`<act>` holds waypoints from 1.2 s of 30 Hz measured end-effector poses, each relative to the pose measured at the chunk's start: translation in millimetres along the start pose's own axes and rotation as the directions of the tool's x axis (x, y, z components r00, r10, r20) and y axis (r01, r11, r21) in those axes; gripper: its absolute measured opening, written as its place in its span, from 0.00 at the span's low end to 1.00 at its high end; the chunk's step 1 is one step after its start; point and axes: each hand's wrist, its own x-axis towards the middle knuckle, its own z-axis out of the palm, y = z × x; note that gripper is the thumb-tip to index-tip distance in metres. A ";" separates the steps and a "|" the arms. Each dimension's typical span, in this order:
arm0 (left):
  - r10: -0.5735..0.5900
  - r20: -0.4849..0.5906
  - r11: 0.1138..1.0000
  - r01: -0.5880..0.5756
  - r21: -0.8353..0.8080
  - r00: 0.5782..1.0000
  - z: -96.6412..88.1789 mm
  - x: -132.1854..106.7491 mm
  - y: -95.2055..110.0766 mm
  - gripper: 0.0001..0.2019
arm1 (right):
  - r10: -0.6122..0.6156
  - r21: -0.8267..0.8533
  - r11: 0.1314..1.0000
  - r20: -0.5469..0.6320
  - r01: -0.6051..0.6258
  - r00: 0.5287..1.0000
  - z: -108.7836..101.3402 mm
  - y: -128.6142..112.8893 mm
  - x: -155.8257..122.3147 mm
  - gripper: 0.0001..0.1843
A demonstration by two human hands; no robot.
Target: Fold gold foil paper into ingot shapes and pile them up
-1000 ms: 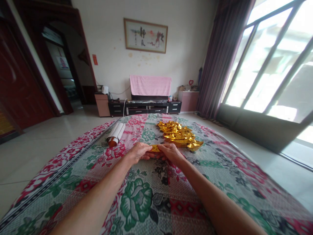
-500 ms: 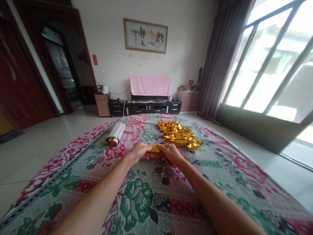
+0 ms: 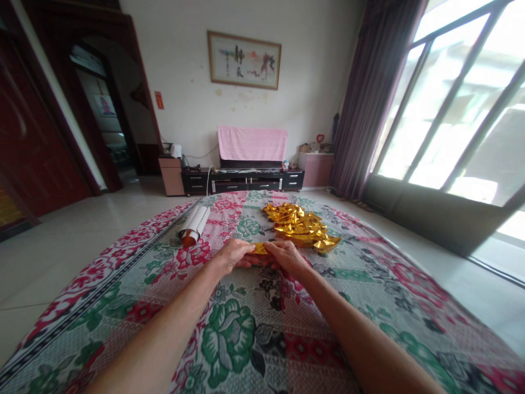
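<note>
A small piece of folded gold foil paper [image 3: 261,248] spans the gap between my two hands, low over the flowered cloth [image 3: 229,334]. My left hand [image 3: 237,254] pinches its left end, thumb on top and fingers curled beneath. On the other end, my right hand [image 3: 287,254] grips in the same way. Both ends of the paper are hidden by the fingers. Just beyond my right hand lies a heap of shiny folded gold paper ingots [image 3: 301,224]. To the left of my hands is a loose roll of white-backed sheets [image 3: 195,223], with an orange-gold inner side showing.
The cloth covers a rounded table or bed-like surface. Past its far edge stands a low black TV cabinet [image 3: 246,179] beneath a pink cloth [image 3: 252,143]. A purple curtain [image 3: 356,104] and tall windows [image 3: 459,104] are on the right, a dark red door [image 3: 36,126] on the left.
Hardly anything differs. The gold paper between my hands looks slightly tilted or creased differently, while both hands keep their place and grip.
</note>
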 end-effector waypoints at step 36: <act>0.778 -0.128 0.534 -0.541 0.649 0.615 -24.3 1.6 -5.2 0.14 | -0.801 -0.817 0.285 0.085 0.501 0.593 -22.9 8.4 -6.6 0.11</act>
